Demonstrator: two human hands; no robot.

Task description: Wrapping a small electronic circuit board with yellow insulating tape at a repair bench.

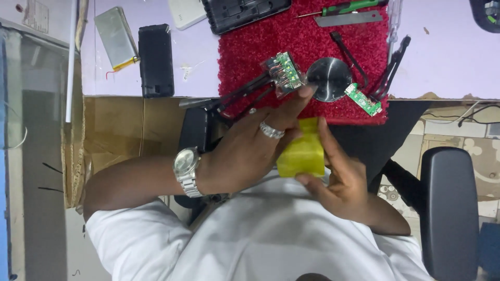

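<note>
Yellow-wrapped block [302,151], stiff, compact and probably slick, sits between both hands above the lap, left hand [245,151] curled over its top edge, right hand [341,179] half-open cupping its side; flat faces look safest to grip.

— What sort of place is this?
— An electronics repair workshop: on the tabletop [448,62], a red mat [250,47] carries a circuit board [363,99] and a screwdriver [344,8]; left of it lies a flat battery [115,37].
</note>
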